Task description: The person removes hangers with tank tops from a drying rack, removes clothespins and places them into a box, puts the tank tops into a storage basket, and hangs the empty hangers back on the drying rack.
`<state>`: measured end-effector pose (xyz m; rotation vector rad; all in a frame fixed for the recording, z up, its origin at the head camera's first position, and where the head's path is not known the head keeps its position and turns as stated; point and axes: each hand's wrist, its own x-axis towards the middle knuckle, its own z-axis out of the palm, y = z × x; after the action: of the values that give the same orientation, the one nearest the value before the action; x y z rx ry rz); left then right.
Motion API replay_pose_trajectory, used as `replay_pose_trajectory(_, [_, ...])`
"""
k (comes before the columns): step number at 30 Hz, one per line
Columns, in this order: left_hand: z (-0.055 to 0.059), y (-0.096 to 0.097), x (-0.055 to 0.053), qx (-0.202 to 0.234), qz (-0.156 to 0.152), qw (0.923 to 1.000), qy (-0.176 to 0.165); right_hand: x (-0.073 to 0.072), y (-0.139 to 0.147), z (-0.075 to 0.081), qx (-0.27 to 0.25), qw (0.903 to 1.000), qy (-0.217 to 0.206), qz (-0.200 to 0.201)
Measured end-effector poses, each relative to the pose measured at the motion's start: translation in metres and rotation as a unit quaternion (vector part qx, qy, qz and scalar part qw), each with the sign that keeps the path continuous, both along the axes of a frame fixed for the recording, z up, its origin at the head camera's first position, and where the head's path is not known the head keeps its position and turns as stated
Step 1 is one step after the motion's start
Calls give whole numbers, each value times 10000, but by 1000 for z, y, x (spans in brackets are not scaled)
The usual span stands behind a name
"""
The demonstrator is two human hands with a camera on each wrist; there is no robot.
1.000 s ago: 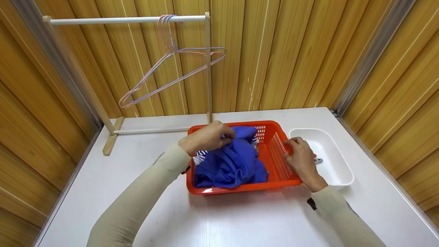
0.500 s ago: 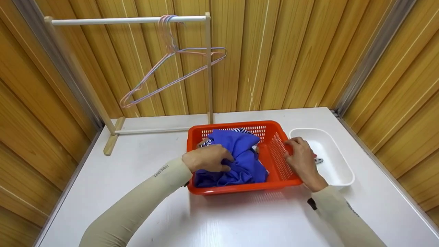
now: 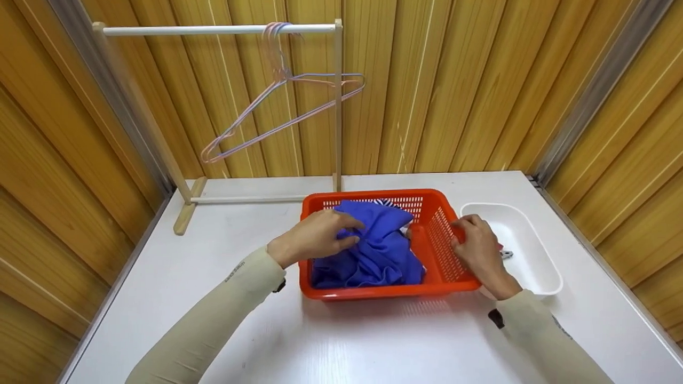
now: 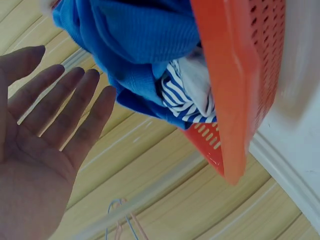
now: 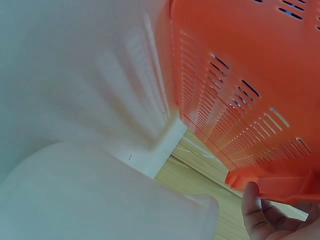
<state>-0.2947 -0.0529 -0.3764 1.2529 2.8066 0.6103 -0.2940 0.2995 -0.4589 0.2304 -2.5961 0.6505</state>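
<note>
A red plastic basket (image 3: 384, 291) holds a crumpled blue cloth garment (image 3: 381, 248). Blue-and-white striped fabric (image 4: 180, 95) peeks out beneath the blue cloth in the left wrist view. My left hand (image 3: 317, 239) hovers over the left part of the cloth, fingers spread and holding nothing. In the left wrist view, the fingers (image 4: 67, 117) are straight and apart from the garment. With thumb and fingers, my right hand (image 3: 479, 253) grips the basket's right rim. The right wrist view catches its fingertips (image 5: 254, 202) curled at that rim.
Right of the basket stands a white plastic tub (image 3: 533, 250), with a small metal clip (image 3: 507, 255) in it partly behind the right hand. A wooden rack (image 3: 187, 218) at the back left carries several pink and blue hangers (image 3: 283, 125). Wood-patterned walls enclose the white table (image 3: 256, 330).
My left hand lets go of the blue cloth's fold, which now lies flatter toward the back, and lifts off it. The right hand stays at the basket rim. The head view shifts slightly.
</note>
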Motion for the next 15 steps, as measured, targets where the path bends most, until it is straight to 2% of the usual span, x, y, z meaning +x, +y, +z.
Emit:
replay_pose_trajectory(6, [-2, -13, 3, 413, 492, 9972, 387, 0, 1, 7, 227, 9994, -269, 73])
replay_pose_trajectory(11, [-5, -17, 7, 636, 978, 9916, 562, 6, 3, 28, 490, 9955, -796, 121])
replay_pose_trajectory(15, [-5, -17, 8, 762, 1181, 9876, 704, 11, 6, 46, 408, 9939, -1007, 167])
